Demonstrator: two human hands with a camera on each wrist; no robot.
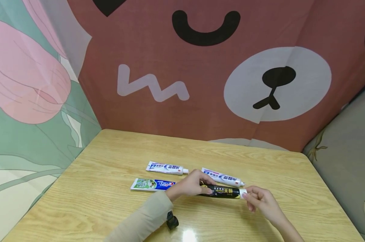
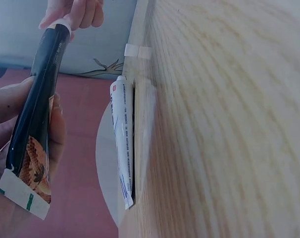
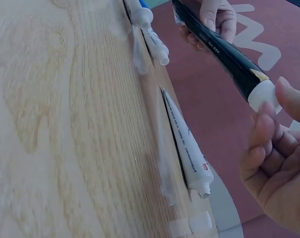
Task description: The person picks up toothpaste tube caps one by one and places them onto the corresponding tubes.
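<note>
My left hand [image 1: 194,183] grips a black toothpaste tube [image 1: 228,192] around its body, thumb on the near face. The tube is raised over the table, and its crimped tail end [image 2: 24,193] shows in the left wrist view. At the other end is a white cap [image 3: 263,95], which my right hand [image 1: 265,201] pinches between thumb and index finger. Just behind the black tube lies a white toothpaste tube [image 1: 221,177] with its narrow nozzle [image 3: 204,190] bare. A small white cap [image 3: 200,221] rests on the table close to that nozzle.
Farther left lie another white toothpaste tube [image 1: 164,168] with a cap on and a green-and-blue toothpaste tube [image 1: 149,184], partly hidden by the left hand. The wooden table [image 1: 79,201] meets a printed bear curtain [image 1: 200,111] along its back edge.
</note>
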